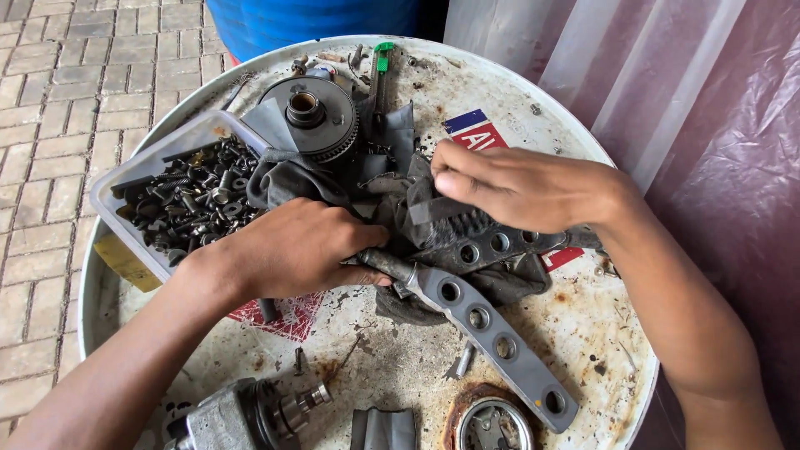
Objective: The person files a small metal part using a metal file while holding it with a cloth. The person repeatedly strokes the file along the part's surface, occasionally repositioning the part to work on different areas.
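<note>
Looking down through the head camera, I saw brick paving (50, 125) along the far left, running past the edge of a round, rusty white drum top (575, 333) that served as the work surface. On the drum's left side sat a clear plastic tray (125, 171) heaped with dark bolts and nuts (196, 196). Just right of it, toward the far rim, lay a round toothed gear (321, 125) with a hollow hub, and behind that a green-tipped tool (382, 71) pointing away from me.

My left hand (296, 250) rested palm down at the middle of the drum, its fingers curled closed around the near end of a grey metal bracket (492, 333). The bracket was a long flat bar with a row of round holes. Its long axis ran diagonally, from my left hand down and to the right, ending near the drum's front right rim. A second holed arm of it branched toward the right, partly under a greasy dark rag (400, 208) bunched at the centre.

My right hand (517, 187) lay on top of that rag, fingers bent and pressing down on the cloth; I could not tell whether they pinched it.

Near the front edge I saw a grey motor part (242, 412) with a short shaft, and a rusty round cap (492, 421). A red and blue sticker (475, 129) showed on the drum. At the far right hung translucent plastic sheeting (717, 125), and a blue barrel (308, 21) stood beyond the drum.
</note>
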